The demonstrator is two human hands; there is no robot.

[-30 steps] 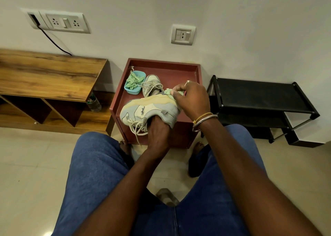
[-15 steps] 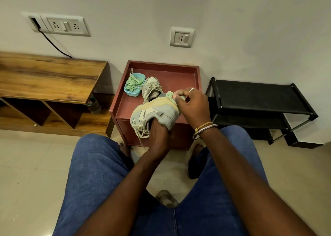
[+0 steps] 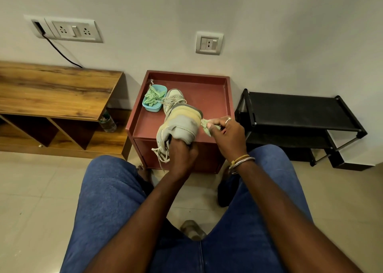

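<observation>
Sitting at a low red table [image 3: 229, 98], the person handles one of two shoes. The left hand [image 3: 182, 154] grips the shoe [image 3: 182, 123] at its opening, fingers tucked inside, and holds it over the table's near edge with its laces hanging loose. The right hand [image 3: 228, 133] pinches one green cloth [image 3: 205, 124] between thumb and fingers, pressed to the shoe's right side. The second shoe [image 3: 174, 95] stands on the table behind it, just beside one blue tub [image 3: 152, 108] of green pieces. A raised rim runs along the table's left, back and right sides. One wooden bench [image 3: 56, 90] stands left across a strip of floor; one black rack [image 3: 296, 111] stands just beside the table on the right. The knees spread wide, with floor showing between them.
</observation>
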